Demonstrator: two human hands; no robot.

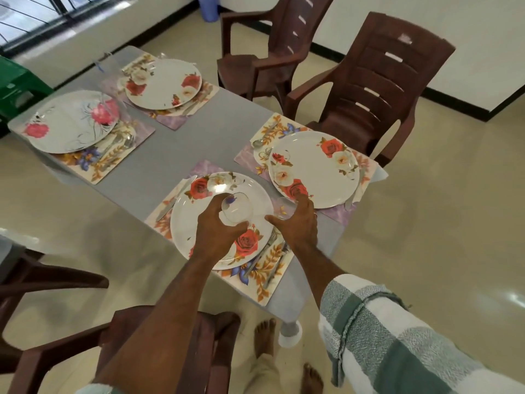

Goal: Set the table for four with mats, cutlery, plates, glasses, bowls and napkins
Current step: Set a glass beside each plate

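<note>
Glass, gripped in the left hand, hangs over the near plate, awaiting placement; right hand curls around a second glass just beside that plate.

So the desk is a grey rectangular top, shot at an angle, with one pale leg showing at the near corner. Four floral mats lie straight on it: near mat, right mat, far mat and left mat. Each mat has a flowered plate and some cutlery on it. Grey surface shows between the mats down the middle.
</note>
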